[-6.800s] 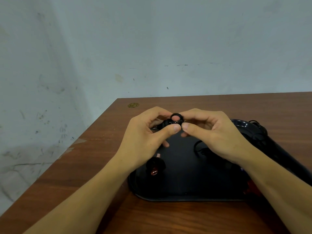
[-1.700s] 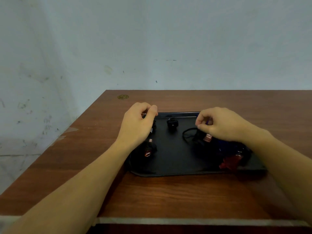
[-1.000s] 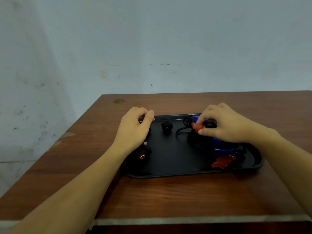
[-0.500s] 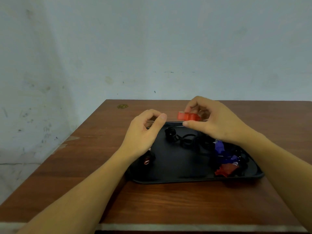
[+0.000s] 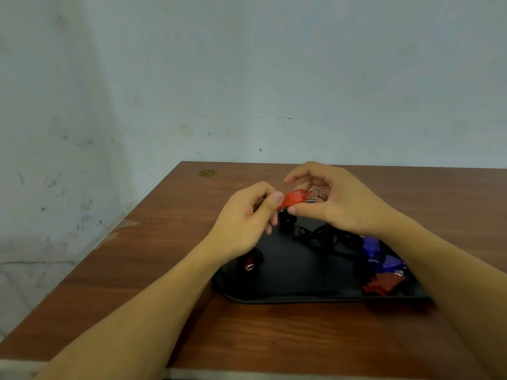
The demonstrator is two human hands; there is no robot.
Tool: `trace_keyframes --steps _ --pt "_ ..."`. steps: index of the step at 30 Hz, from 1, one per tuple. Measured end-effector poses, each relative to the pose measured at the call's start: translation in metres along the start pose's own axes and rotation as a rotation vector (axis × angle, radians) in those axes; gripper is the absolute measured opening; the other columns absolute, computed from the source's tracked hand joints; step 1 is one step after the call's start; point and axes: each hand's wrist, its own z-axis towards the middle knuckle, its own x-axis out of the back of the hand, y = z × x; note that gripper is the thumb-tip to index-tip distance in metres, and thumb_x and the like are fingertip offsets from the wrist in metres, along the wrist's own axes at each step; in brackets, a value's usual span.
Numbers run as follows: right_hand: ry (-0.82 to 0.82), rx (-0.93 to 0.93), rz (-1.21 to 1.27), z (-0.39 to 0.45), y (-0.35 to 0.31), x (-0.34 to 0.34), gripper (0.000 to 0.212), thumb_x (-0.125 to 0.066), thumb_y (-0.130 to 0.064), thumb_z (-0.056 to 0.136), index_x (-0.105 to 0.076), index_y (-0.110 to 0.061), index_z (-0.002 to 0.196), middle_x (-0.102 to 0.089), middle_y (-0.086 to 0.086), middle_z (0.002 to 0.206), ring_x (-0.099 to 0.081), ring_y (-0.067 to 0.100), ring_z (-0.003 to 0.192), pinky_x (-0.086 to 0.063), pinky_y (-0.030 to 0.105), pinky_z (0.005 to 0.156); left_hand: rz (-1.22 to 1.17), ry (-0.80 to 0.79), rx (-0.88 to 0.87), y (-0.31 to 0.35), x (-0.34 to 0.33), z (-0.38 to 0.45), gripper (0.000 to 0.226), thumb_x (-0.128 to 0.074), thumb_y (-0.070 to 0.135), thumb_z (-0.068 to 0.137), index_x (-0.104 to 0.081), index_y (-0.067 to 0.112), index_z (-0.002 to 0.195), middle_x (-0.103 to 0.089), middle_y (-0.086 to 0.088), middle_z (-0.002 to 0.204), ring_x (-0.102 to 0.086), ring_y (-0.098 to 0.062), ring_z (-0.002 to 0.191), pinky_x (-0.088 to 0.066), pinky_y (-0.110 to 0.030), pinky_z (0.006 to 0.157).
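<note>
The left hand (image 5: pixel 244 223) pinches one end of a red plastic piece (image 5: pixel 293 198) between thumb and forefinger, its other fingers curled in beneath. The right hand (image 5: pixel 343 204) takes the other end: its thumb presses up under the piece, its forefinger arches above without touching, and its remaining fingers curl behind the metal ring (image 5: pixel 315 194) fixed to that end. Whether those fingers touch the ring cannot be told. The piece lies nearly level between the two sets of fingertips, held up off a black tray (image 5: pixel 288 283).

Just below the fingertips, a small black knob (image 5: pixel 286 219) sits on the tray. Under the right palm lies a tangle of black cord (image 5: pixel 315 237). Behind the right wrist lie blue plastic pieces (image 5: pixel 373 250) and another red one (image 5: pixel 384 282). A black part with a coppery end (image 5: pixel 249 260) rests by the left wrist. The tray stands on a wooden table (image 5: pixel 274 338), and a brass disc (image 5: pixel 207 173) lies well beyond the left fingers.
</note>
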Motion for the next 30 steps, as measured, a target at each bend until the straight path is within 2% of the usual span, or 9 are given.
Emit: trace_keyframes --steps 2,4,6,10,12,16,20,27,30 --pt "0.024 -0.045 0.048 0.003 -0.003 0.008 0.025 -0.078 -0.032 0.084 -0.066 -0.035 0.106 -0.072 -0.008 0.083 -0.067 -0.002 0.080 -0.047 0.024 0.088 -0.061 0.073 0.023 -0.002 0.002 0.002 0.026 -0.048 0.025 0.105 -0.058 0.014 0.083 -0.060 0.003 0.064 -0.055 -0.012 0.052 -0.040 -0.019 0.050" --pt "0.085 -0.090 0.071 0.006 -0.007 0.020 0.011 -0.072 -0.034 0.089 -0.070 -0.030 0.099 -0.068 0.005 0.068 -0.059 0.000 0.054 -0.044 0.021 0.069 -0.133 0.173 0.069 -0.004 0.005 0.005 0.027 -0.047 0.025 0.105 -0.057 0.013 0.083 -0.058 0.003 0.062 -0.053 -0.013 0.051 -0.040 -0.024 0.047" --pt "0.176 -0.147 0.027 0.012 -0.006 0.033 0.013 -0.067 -0.037 0.092 -0.072 -0.025 0.091 -0.064 0.003 0.060 -0.047 0.002 0.043 -0.038 0.022 0.059 -0.210 0.276 0.125 -0.007 0.010 0.007 0.028 -0.047 0.024 0.106 -0.057 0.012 0.083 -0.055 0.003 0.060 -0.049 -0.012 0.050 -0.037 -0.025 0.044" --pt "0.335 -0.206 -0.155 0.024 0.004 0.062 0.029 -0.060 -0.043 0.095 -0.074 -0.021 0.083 -0.064 -0.013 0.063 -0.056 0.002 0.060 -0.041 0.027 0.066 -0.318 0.408 0.198 -0.009 0.017 0.010 0.030 -0.047 0.026 0.106 -0.055 0.008 0.084 -0.053 0.002 0.061 -0.045 -0.011 0.050 -0.035 -0.025 0.042" --pt "0.342 -0.257 -0.343 0.027 0.012 0.076 0.036 -0.055 -0.049 0.096 -0.073 -0.021 0.082 -0.067 -0.007 0.074 -0.063 0.012 0.073 -0.043 0.030 0.070 -0.331 0.437 0.209 -0.009 0.017 0.010 0.031 -0.047 0.027 0.105 -0.055 0.007 0.083 -0.053 0.002 0.061 -0.044 -0.012 0.049 -0.035 -0.025 0.042" --pt "0.208 -0.404 -0.501 0.023 0.025 0.089 0.051 -0.049 -0.056 0.097 -0.075 -0.017 0.076 -0.063 0.003 0.064 -0.057 0.019 0.061 -0.041 0.031 0.064 -0.372 0.479 0.238 -0.005 0.015 0.010 0.031 -0.046 0.028 0.106 -0.055 0.009 0.083 -0.054 0.002 0.061 -0.045 -0.012 0.050 -0.038 -0.024 0.043" --pt "0.126 -0.446 -0.441 0.008 0.040 0.084 0.055 -0.045 -0.058 0.098 -0.077 -0.021 0.073 -0.041 0.001 0.046 -0.041 0.020 0.046 -0.037 0.029 0.055 -0.459 0.549 0.263 -0.004 0.018 0.011 0.032 -0.045 0.030 0.106 -0.055 0.008 0.085 -0.053 0.001 0.063 -0.044 -0.011 0.049 -0.037 -0.025 0.044" --pt "0.087 -0.452 -0.039 -0.009 0.052 0.074 0.052 -0.052 -0.052 0.098 -0.075 -0.006 0.088 -0.047 0.006 0.061 -0.035 0.009 0.043 -0.032 0.018 0.047 -0.439 0.572 0.289 -0.006 0.021 0.012 0.030 -0.044 0.031 0.106 -0.058 0.007 0.093 -0.053 0.000 0.066 -0.044 -0.010 0.049 -0.037 -0.023 0.042" --pt "0.040 -0.440 0.090 -0.014 0.058 0.070 0.043 -0.059 -0.053 0.093 -0.077 -0.014 0.085 -0.052 0.000 0.060 -0.034 0.013 0.048 -0.028 0.022 0.047 -0.529 0.622 0.336 -0.007 0.025 0.013 0.030 -0.043 0.032 0.107 -0.057 0.008 0.095 -0.053 -0.001 0.068 -0.044 -0.010 0.051 -0.037 -0.022 0.043"
